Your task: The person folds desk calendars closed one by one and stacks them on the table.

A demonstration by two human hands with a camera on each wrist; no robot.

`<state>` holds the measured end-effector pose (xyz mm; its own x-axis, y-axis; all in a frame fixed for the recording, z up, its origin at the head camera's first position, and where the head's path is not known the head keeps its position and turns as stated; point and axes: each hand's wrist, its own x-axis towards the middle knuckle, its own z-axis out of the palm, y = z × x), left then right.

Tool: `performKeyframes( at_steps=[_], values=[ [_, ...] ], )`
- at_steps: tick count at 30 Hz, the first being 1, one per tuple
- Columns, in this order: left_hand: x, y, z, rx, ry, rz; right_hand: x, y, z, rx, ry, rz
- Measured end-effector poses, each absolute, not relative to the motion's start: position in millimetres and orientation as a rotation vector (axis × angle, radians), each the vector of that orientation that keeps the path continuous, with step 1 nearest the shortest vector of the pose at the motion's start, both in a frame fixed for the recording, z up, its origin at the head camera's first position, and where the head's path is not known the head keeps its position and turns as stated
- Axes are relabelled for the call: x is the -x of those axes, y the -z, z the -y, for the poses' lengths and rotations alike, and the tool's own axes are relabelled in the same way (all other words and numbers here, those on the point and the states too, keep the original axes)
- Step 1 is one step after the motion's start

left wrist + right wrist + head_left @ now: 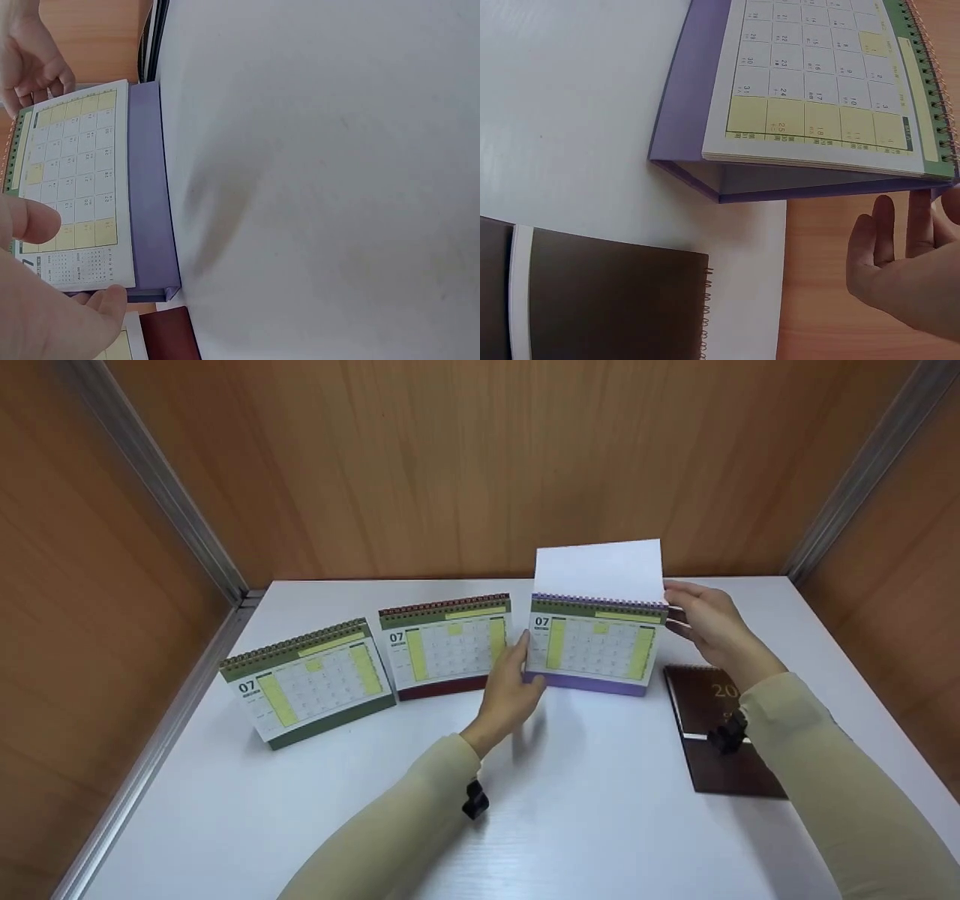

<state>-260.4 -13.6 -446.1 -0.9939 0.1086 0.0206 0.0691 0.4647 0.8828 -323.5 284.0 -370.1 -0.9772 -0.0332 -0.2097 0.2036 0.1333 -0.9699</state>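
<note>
A purple-based desk calendar (596, 649) stands on the table, its front page marked 07. Above its spiral binding, a blank white page (600, 570) stands raised. My left hand (506, 697) grips the calendar's left edge; in the left wrist view one digit lies over the front and other fingertips go behind the edge. My right hand (712, 626) is at the top right corner, thumb and fingers at the raised page's lower right edge. In the right wrist view, the right hand's fingers (881, 225) are bent beside the binding, partly cut off by the frame.
A red-based calendar (446, 649) stands just left of the purple one, and a green-based calendar (307, 682) stands farther left, angled. Under my right forearm lies a dark brown spiral notebook (712, 765) with a white band. Wooden panels (450, 472) enclose the white table (585, 810).
</note>
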Motion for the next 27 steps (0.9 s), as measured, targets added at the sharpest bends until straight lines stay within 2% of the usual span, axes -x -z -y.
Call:
performKeyframes(
  at_steps=[27],
  values=[
    [261, 449, 16, -0.19, -1.59, -2.679, 310, 351, -286, -0.073, 1.727, -2.683]
  ],
)
